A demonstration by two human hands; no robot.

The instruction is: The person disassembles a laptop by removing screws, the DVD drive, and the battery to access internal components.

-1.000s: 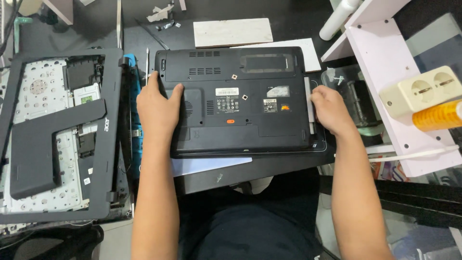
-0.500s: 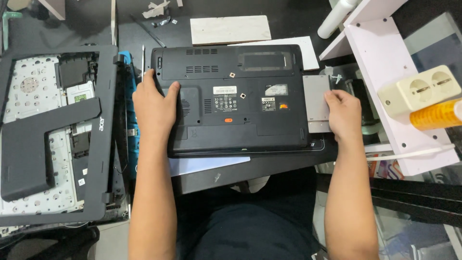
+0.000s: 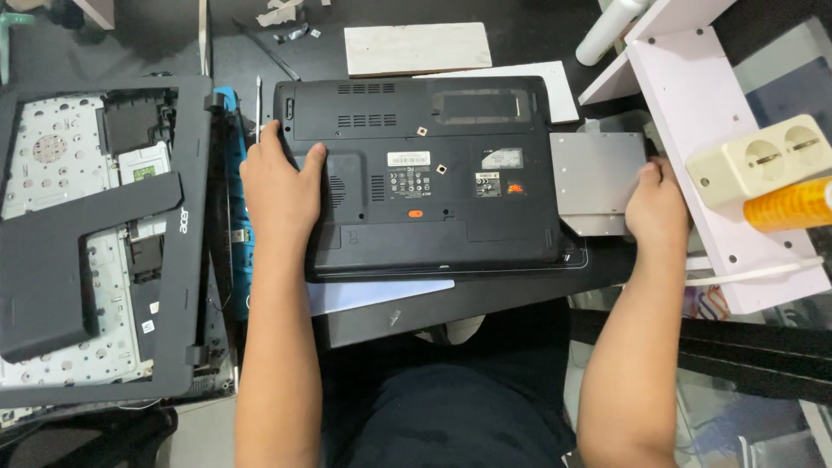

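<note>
A black laptop [image 3: 433, 173] lies upside down on the dark desk in front of me. My left hand [image 3: 279, 182] rests flat on its left end, thumb on the bottom cover. My right hand [image 3: 656, 201] grips the outer edge of a flat grey optical drive [image 3: 598, 178]. The drive sticks out sideways from the laptop's right side, almost fully out of its bay.
A dismantled laptop shell with a black frame [image 3: 95, 251] lies at the left. A white shelf [image 3: 693, 113] with a cream power strip [image 3: 763, 160] stands at the right. White boards [image 3: 418, 48] lie behind the laptop. A screwdriver [image 3: 257, 108] sits by its left corner.
My right hand has moved right, sliding the grey drive out of the laptop's side. My left hand stays pressed on the laptop's left end.
</note>
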